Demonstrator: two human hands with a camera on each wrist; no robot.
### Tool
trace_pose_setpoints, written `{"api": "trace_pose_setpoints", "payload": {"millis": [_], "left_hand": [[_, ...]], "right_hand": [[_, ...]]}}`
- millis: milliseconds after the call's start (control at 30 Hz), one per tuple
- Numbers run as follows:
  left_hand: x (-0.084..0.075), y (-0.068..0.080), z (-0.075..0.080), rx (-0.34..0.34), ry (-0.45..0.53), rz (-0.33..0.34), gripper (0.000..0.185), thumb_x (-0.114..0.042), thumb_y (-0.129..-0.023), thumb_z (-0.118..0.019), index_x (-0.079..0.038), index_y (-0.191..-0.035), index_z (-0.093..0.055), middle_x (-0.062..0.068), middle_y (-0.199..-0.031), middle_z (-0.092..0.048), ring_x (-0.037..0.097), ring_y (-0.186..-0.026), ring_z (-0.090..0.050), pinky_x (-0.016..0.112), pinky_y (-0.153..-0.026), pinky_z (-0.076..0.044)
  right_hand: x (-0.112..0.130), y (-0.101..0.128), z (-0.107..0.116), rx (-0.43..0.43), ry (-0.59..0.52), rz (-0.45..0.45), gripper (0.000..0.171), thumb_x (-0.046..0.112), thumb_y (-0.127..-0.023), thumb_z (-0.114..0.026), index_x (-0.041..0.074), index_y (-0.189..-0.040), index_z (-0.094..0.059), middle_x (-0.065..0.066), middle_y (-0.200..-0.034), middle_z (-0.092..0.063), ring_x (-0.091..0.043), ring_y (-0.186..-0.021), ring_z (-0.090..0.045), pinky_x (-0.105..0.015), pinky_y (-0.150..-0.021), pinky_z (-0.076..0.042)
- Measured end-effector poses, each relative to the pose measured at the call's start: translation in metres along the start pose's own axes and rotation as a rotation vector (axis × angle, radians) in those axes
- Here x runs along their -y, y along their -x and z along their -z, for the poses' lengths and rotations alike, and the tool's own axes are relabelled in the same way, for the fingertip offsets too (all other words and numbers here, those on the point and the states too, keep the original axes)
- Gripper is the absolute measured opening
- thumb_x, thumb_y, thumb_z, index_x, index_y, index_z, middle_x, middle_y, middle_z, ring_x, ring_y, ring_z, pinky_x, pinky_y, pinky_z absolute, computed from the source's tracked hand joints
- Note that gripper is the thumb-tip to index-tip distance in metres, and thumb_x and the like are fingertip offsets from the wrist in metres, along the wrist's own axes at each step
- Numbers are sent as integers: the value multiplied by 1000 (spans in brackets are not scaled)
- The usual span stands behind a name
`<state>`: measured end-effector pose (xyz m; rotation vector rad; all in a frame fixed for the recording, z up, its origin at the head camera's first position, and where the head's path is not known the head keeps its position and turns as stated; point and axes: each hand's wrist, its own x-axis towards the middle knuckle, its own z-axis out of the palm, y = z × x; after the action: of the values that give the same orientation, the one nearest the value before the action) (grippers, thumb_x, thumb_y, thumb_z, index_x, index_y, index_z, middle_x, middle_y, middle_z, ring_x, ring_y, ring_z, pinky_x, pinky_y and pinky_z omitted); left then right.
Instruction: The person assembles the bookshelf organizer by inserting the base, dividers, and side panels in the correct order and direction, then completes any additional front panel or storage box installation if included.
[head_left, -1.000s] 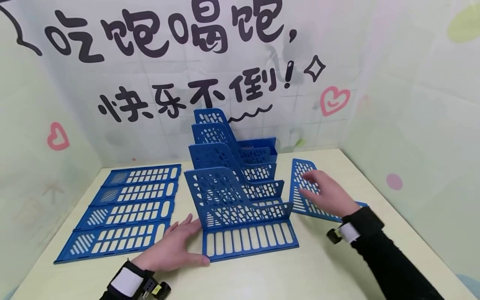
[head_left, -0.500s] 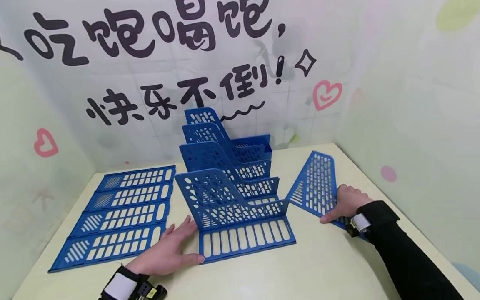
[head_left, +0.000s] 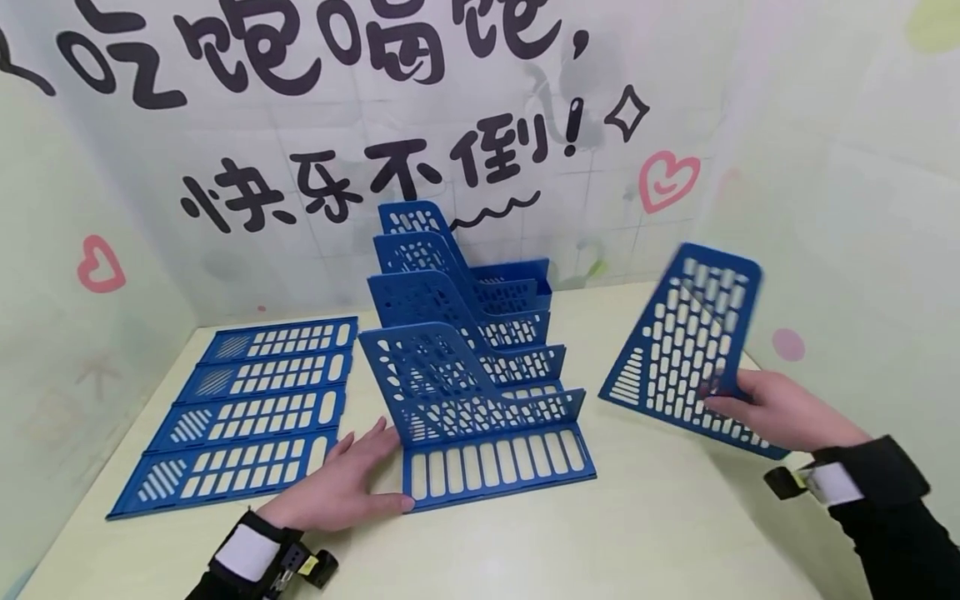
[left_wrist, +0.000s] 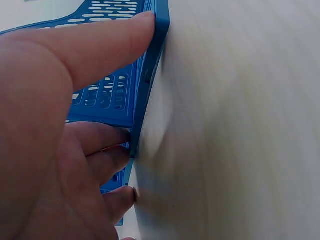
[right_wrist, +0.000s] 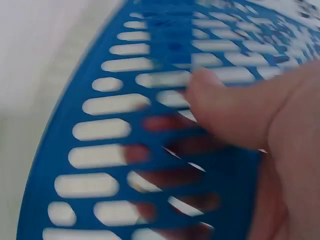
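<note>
Both hands bare, black long sleeves, black wrist straps with white patches, and small black cameras clipped underneath.

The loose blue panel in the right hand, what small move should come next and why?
Probably carry the panel left toward the rack. The right hand pinches it lifted off the table, while the left hand rests flat against the rack's front corner, seemingly steadying it. Its near right side looks open.
</note>
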<state>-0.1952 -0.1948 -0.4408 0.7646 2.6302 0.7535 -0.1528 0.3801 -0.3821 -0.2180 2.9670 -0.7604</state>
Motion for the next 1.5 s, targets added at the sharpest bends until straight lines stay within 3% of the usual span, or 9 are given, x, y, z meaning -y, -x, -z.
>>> {"api": "trace_pose_setpoints", "payload": {"millis": [100,300,500,933,1167,1400,1500], "left_hand": [[1,-1,0,-2,-3,0,105,-62,-92,-81,-5,-170,-39,21,-176,-36,50,-168,-19,82,-128,-5],[1,-2,0,-8,5,-8,104,-62,-93,-80,-7,-171,-38,18,-177,-35,49,-168,-17,83,-127,-4],[-1,-3,0,-2,3,-4,105,-62,-93,-80,-8,-171,-37,18,-177,-35,48,-169,-17,82,-128,-4],[-3,-2,1,7,6,6,105,-62,-93,-80,-7,-171,-37,19,-177,-34,48,-169,-17,82,-128,-3],[-3,0,1,4,19,6,104,-60,-93,-81,-6,-171,-37,20,-177,-34,49,-169,-16,82,-128,-2],[-2,0,0,-2,19,6,105,-60,-92,-82,-5,-170,-38,21,-176,-35,49,-168,-17,82,-128,-3],[-2,-1,0,-7,20,2,106,-61,-91,-82,-5,-170,-39,21,-176,-36,50,-168,-18,83,-127,-3]], "right_hand": [[0,9,6,16,-23,63,20,22,-112,-65,11,-122,-79,-1,-114,-82,-1,-90,-64,-24,-75,-51],[5,16,7,80,11,131,10,24,-107,-73,22,-106,-83,11,-101,-80,4,-77,-56,-22,-67,-42],[5,17,-1,141,7,174,8,20,-105,-74,19,-106,-82,11,-100,-80,4,-79,-57,-21,-68,-45],[2,18,-8,132,33,194,8,17,-104,-75,17,-102,-83,14,-97,-79,7,-77,-51,-21,-67,-42],[-1,19,-16,30,79,380,19,10,-100,-79,24,-113,-84,15,-108,-81,9,-100,-68,-24,-83,-60],[14,14,-24,59,102,390,13,19,-103,-78,27,-111,-83,17,-106,-82,10,-97,-68,-28,-82,-61],[27,11,-36,21,112,457,15,19,-102,-79,29,-112,-83,18,-106,-82,9,-96,-70,-29,-81,-62]]}}
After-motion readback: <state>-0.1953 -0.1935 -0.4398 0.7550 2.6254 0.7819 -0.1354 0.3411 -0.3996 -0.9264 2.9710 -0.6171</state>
